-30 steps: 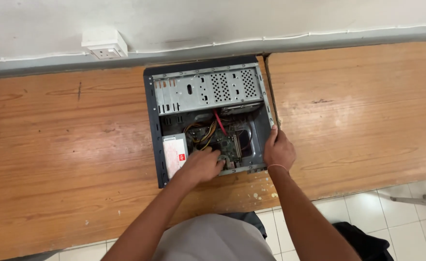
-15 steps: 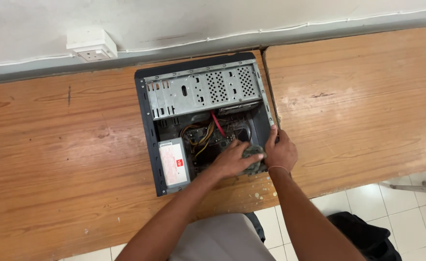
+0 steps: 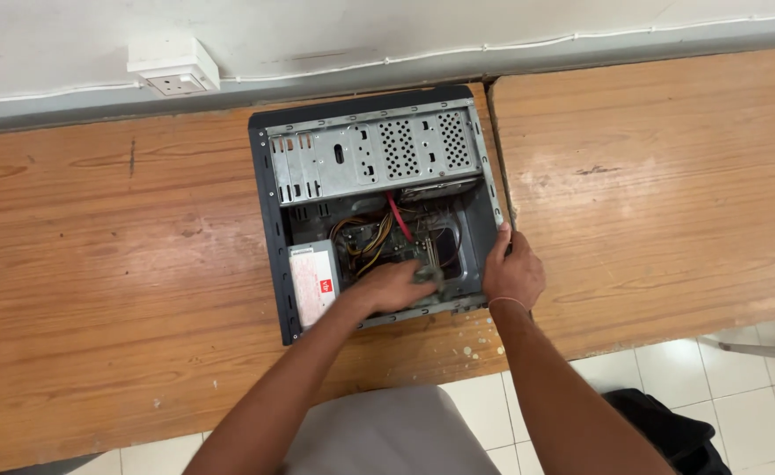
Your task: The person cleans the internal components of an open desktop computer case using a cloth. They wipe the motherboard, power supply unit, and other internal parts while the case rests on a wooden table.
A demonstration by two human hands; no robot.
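An open computer case (image 3: 268, 220) lies on its side on a wooden table (image 3: 114, 264). Inside it I see a perforated metal drive cage (image 3: 374, 158), a bundle of yellow and red cables (image 3: 378, 237), a grey power supply box (image 3: 312, 283) and the board area. My left hand (image 3: 396, 286) reaches into the case near its lower middle, fingers curled over a small dusty part on the board; what it grips is hidden. My right hand (image 3: 512, 273) rests on the case's right edge, fingers bent over the rim.
A white wall socket (image 3: 173, 69) and a thin white cable (image 3: 493, 48) run along the wall behind the table. A second wooden table (image 3: 660, 185) joins on the right. Below are white floor tiles (image 3: 669, 361) and a black bag (image 3: 669, 431).
My left hand has moved right inside the case, from beside the power supply toward the board's lower middle. The right hand stays on the case edge. The view has shifted slightly.
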